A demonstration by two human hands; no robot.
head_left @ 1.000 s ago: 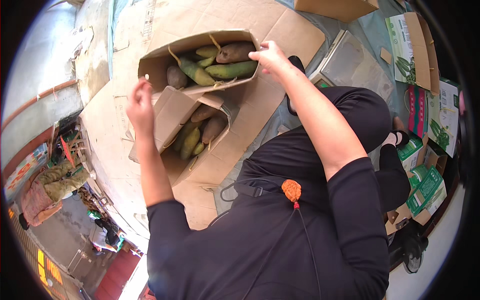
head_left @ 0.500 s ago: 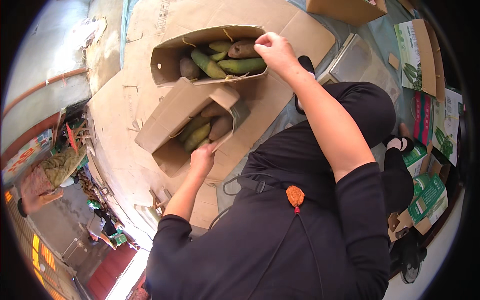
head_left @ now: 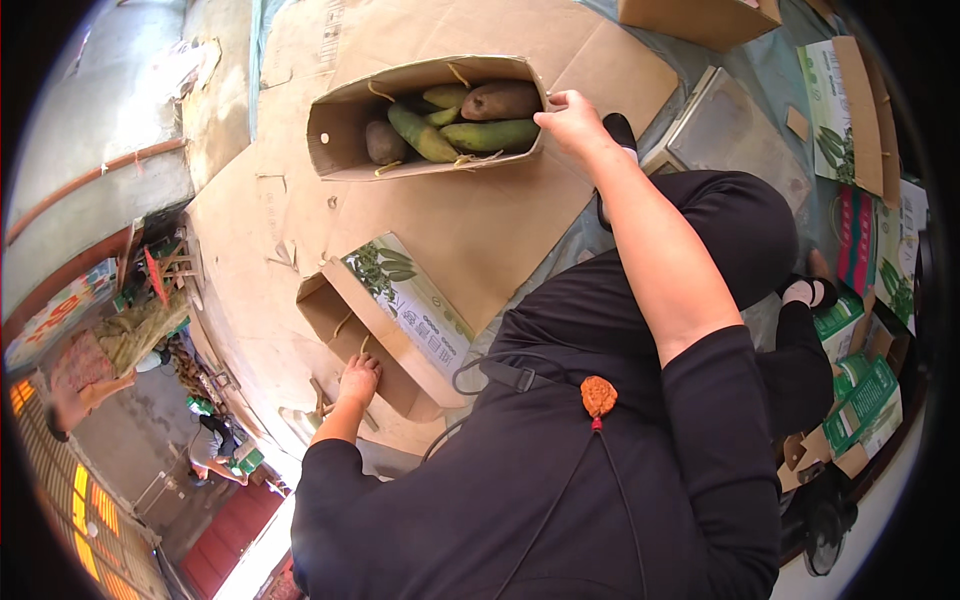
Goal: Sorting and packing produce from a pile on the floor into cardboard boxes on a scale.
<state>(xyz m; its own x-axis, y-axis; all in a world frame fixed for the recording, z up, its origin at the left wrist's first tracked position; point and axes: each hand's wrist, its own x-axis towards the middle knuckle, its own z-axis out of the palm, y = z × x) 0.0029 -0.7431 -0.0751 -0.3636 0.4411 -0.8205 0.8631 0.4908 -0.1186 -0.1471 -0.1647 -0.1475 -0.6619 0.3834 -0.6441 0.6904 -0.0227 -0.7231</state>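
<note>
My right hand [head_left: 574,121] has its fingers closed on the right rim of an open cardboard box [head_left: 334,165]. Inside lie several long pieces of produce, some green [head_left: 490,136] and some brown [head_left: 502,100], with yellowish cord loops at the box's long edges. Closer to me, a second cardboard box [head_left: 410,305] is tilted so that its printed white and green side shows. My left hand [head_left: 360,382] is closed on its near left wall, by a cord loop. Whatever lies in this second box is hidden.
Flattened cardboard [head_left: 240,230] covers the floor beneath both boxes. A pale flat-topped case [head_left: 735,130] stands beside my bent knee [head_left: 740,215]. Printed cartons [head_left: 835,120] line the right side, and another box [head_left: 700,20] is at the top. A person [head_left: 212,450] is at lower left.
The nearer box has tipped over, turning its printed side up and hiding its produce. My left hand has moved left and down with it. My right hand has shifted slightly right along the upper box.
</note>
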